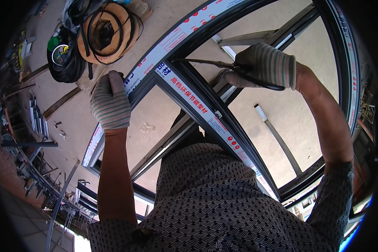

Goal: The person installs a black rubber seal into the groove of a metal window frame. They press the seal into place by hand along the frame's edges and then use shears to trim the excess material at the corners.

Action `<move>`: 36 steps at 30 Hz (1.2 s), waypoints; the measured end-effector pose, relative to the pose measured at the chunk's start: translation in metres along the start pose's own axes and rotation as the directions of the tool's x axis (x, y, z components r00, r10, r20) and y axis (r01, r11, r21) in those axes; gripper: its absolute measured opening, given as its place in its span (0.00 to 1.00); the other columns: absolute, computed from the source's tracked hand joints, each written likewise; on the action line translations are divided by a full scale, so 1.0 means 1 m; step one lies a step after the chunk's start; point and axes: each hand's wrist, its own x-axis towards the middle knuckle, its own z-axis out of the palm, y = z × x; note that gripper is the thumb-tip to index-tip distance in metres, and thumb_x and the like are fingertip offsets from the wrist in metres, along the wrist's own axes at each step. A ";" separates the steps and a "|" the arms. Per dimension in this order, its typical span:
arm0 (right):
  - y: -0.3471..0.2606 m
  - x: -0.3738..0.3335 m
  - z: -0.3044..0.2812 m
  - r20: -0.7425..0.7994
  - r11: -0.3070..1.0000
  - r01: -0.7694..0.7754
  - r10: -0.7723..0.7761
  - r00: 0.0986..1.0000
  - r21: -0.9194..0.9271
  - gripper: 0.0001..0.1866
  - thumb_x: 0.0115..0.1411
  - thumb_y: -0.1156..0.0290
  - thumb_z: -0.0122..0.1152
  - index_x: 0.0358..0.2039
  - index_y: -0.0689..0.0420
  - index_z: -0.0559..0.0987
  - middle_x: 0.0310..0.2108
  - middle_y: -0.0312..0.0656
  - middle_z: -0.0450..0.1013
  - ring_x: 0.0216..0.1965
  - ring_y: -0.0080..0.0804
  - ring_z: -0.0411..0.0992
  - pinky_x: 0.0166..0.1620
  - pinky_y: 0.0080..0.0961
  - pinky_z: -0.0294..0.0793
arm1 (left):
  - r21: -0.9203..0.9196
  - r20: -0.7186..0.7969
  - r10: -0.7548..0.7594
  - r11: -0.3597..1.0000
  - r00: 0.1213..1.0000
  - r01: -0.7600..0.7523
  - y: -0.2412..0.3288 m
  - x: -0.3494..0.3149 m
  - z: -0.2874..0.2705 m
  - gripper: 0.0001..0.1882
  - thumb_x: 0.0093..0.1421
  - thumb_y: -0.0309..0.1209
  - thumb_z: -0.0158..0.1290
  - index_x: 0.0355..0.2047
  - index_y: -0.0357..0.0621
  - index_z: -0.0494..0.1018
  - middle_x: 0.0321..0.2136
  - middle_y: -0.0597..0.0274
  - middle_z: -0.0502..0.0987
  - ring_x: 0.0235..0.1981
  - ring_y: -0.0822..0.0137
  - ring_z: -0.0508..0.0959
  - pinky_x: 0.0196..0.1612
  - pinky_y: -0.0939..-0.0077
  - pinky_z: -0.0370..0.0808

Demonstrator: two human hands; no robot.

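Note:
Scissors [222, 64] with dark handles are held in my right hand [266, 65], which wears a striped knit glove. Their blades point left, above the joint where a bar meets the outer rim of a dark window frame [212, 110]. Printed protective film covers the frame's faces. My left hand [111, 102], in a matching glove, is closed at the rim's left side, thumb uppermost. A small dark bit shows by its fingertips; what it grips is hidden.
A wooden spool [121, 27] wound with black strip lies at the upper left, beside a black coil [66, 63]. Metal bars [277, 140] support or lie beneath the frame. Metal profiles [39, 117] rest on the floor at the left, near a long thin bar [62, 206].

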 end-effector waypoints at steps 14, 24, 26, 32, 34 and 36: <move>0.003 0.001 -0.002 -0.039 0.996 0.081 -0.083 0.996 -0.040 0.29 0.69 0.44 0.63 0.24 0.57 0.83 0.17 0.42 0.77 0.18 0.31 0.78 0.29 0.27 0.80 | 0.010 -0.005 0.003 1.000 1.000 -0.003 0.000 -0.001 -0.001 0.23 0.76 0.45 0.49 0.40 0.37 0.84 0.29 0.56 0.85 0.28 0.71 0.80 0.37 0.73 0.77; 0.021 0.008 0.020 -0.217 0.958 0.253 -0.278 0.936 -0.135 0.29 0.71 0.46 0.57 0.19 0.54 0.81 0.13 0.43 0.73 0.16 0.37 0.73 0.26 0.31 0.76 | 0.023 -0.010 -0.015 1.000 1.000 0.015 0.003 -0.003 -0.002 0.25 0.76 0.47 0.47 0.40 0.38 0.84 0.29 0.56 0.85 0.28 0.69 0.80 0.38 0.71 0.77; 0.015 0.011 0.014 -0.108 0.972 0.196 -0.210 0.972 -0.130 0.25 0.71 0.49 0.60 0.26 0.57 0.83 0.18 0.43 0.78 0.19 0.33 0.78 0.27 0.26 0.79 | 0.018 -0.014 -0.020 1.000 1.000 0.020 0.001 -0.005 -0.002 0.25 0.76 0.47 0.47 0.40 0.38 0.84 0.29 0.56 0.85 0.28 0.68 0.80 0.38 0.71 0.76; 0.011 0.001 0.008 -0.028 0.992 0.102 -0.105 0.994 -0.080 0.24 0.73 0.51 0.60 0.30 0.58 0.84 0.20 0.43 0.80 0.21 0.30 0.81 0.28 0.24 0.81 | 0.002 0.012 -0.020 1.000 1.000 0.020 0.008 0.000 0.002 0.26 0.76 0.49 0.46 0.39 0.38 0.84 0.28 0.57 0.83 0.28 0.70 0.79 0.36 0.72 0.76; 0.015 0.012 0.011 -0.084 0.981 0.169 -0.177 0.981 -0.097 0.26 0.72 0.49 0.59 0.26 0.57 0.84 0.18 0.43 0.79 0.20 0.32 0.80 0.28 0.26 0.81 | 0.034 -0.016 -0.036 0.999 0.999 0.036 0.006 -0.003 -0.003 0.26 0.76 0.49 0.46 0.39 0.38 0.84 0.27 0.58 0.83 0.27 0.70 0.79 0.36 0.71 0.76; 0.017 0.012 0.016 -0.191 0.973 0.203 -0.220 0.957 -0.105 0.30 0.71 0.45 0.58 0.20 0.55 0.83 0.14 0.45 0.76 0.18 0.37 0.77 0.29 0.32 0.80 | 0.020 -0.016 -0.030 0.999 0.999 0.030 0.005 -0.003 -0.001 0.27 0.76 0.49 0.46 0.39 0.38 0.84 0.27 0.58 0.82 0.27 0.70 0.79 0.35 0.71 0.76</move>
